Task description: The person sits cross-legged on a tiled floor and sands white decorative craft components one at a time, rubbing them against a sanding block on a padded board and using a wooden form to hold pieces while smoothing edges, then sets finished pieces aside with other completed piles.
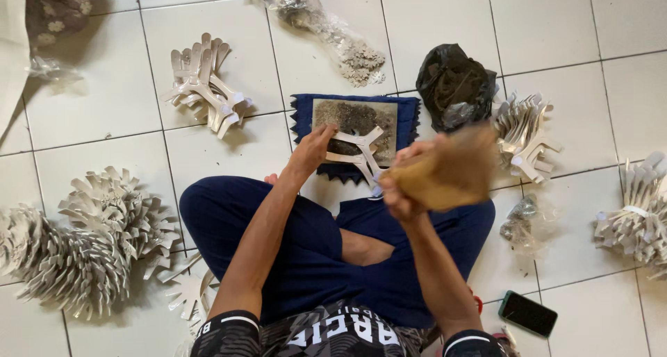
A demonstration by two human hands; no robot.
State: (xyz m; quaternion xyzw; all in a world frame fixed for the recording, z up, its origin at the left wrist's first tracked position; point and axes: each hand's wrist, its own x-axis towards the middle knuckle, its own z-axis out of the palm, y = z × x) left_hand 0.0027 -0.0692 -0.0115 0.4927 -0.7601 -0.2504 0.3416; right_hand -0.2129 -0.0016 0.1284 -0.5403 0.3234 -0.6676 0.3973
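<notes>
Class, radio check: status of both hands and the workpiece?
Left hand pressing white cutout on grey pad. Right hand gripping blurred wooden block above. Nothing between them.

Brown object (448,168) in right hand (403,190) motion-blurred; kind unclear.

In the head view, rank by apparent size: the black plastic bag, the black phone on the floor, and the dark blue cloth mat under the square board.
1. Dark blue cloth mat, widest, though the board covers most of it.
2. Black plastic bag.
3. Black phone, clearly smallest, although it lies nearer the camera.
</notes>
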